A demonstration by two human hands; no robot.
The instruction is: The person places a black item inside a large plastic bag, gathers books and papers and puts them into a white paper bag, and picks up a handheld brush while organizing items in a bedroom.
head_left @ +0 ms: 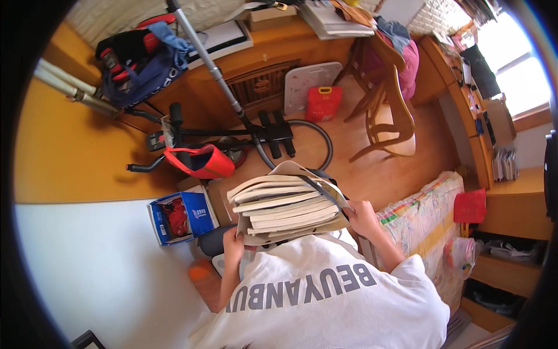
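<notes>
A beige open-topped bag [343, 220], apparently of stiff paper, is held close against my white shirt. Packed inside it is a stack of books [285, 203] with cream page edges towards me. A dark strap [319, 189] lies across the right side of the books. My left hand [233, 247] is closed on the bag's near left side. At its right edge my right hand [364, 218] grips the bag, fingers partly hidden behind it.
A blue box [181, 218] with red contents stands at the left, below a red bag [212, 163] hanging on exercise equipment [174, 131]. Ahead are a wooden chair [392, 128] and a red package [323, 103] on the floor. A wrapped mattress [424, 215] lies right.
</notes>
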